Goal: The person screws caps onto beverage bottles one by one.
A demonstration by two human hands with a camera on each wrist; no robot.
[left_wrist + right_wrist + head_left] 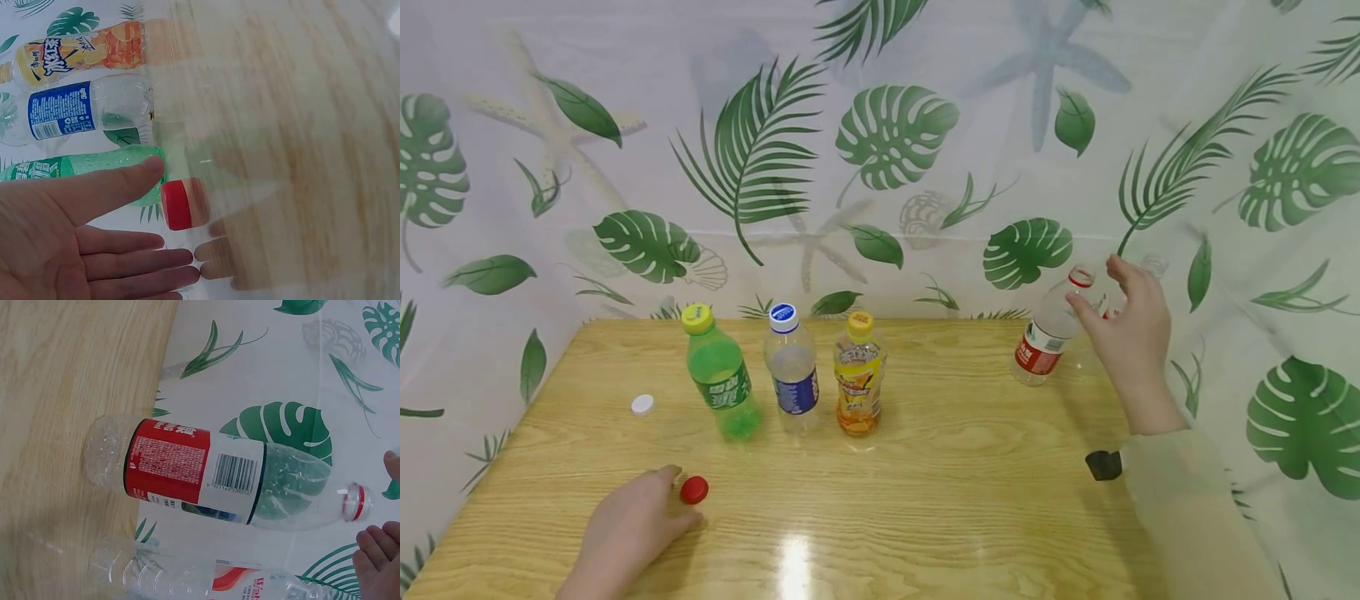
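Observation:
My left hand (634,518) is low over the left of the table, its thumb and fingers spread beside a red bottle cap (694,490). In the left wrist view, the fingers lie straight and a small gap separates them from the cap. Off to the right, my right hand (1133,329) is raised with thumb and fingers apart near the neck of a capless plastic bottle (1039,350) with a red and white label. The right wrist view has this bottle upright on the table, clear of the fingers. Partly behind the hand stands a second clear bottle (169,572).
A green bottle (724,387) with a yellow cap, a blue-labelled clear bottle (793,387) and an orange tea bottle (859,383) stand in a row. A white cap (642,405) lies left of them. Behind the wooden table (940,500) hangs a leaf-patterned cloth (895,208).

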